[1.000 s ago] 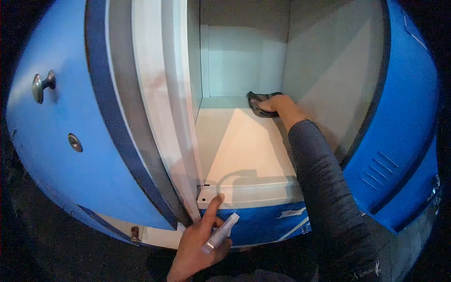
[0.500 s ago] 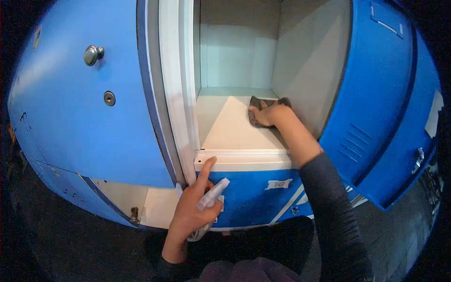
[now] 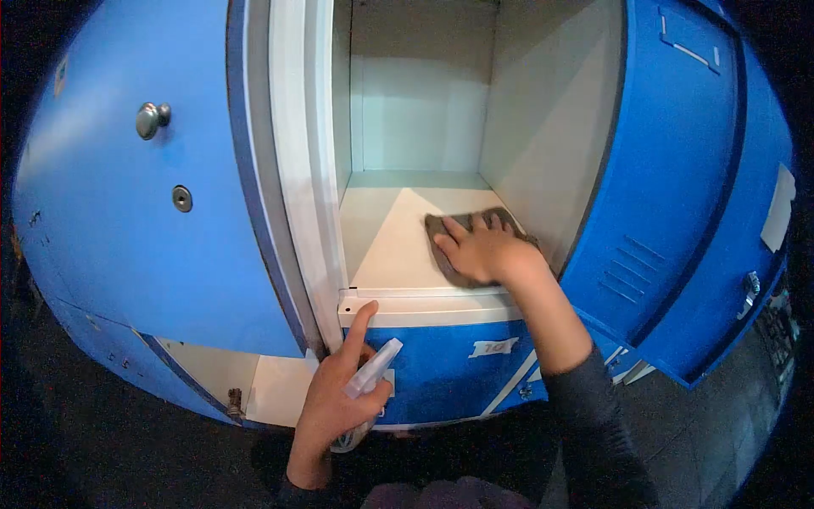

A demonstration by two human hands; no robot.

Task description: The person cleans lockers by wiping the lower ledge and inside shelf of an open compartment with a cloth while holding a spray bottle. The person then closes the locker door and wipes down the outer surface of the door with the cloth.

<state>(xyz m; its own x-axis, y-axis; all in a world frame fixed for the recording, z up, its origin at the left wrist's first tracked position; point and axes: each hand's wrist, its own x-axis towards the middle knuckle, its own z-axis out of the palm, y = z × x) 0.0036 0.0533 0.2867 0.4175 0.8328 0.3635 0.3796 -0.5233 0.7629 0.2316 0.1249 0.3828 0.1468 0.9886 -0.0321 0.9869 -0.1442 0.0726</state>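
Note:
My right hand [image 3: 485, 253] holds a dark grey-brown cloth [image 3: 445, 265] against the pale floor of an open locker [image 3: 386, 254]. Its fingers are spread over the cloth, close to the front lip and the right wall. My left hand [image 3: 337, 394] is closed around a spray bottle with a whitish translucent spray head [image 3: 373, 369]. The bottle's clear body is mostly hidden below the hand. The left index finger points up and reaches the white front ledge [image 3: 432, 314] of the locker.
A blue locker door [image 3: 678, 187] stands open on the right. To the left is a light blue door [image 3: 136, 229] with a round metal knob [image 3: 151, 120] and a lock [image 3: 181, 198]. Below the ledge, a blue door bears a label [image 3: 493, 347] reading 10. A lower compartment [image 3: 280, 390] is open at left.
My right hand and the cloth have moved toward me, from deeper in the locker to near its front lip, and the fingers have spread out. My left hand still holds the spray bottle.

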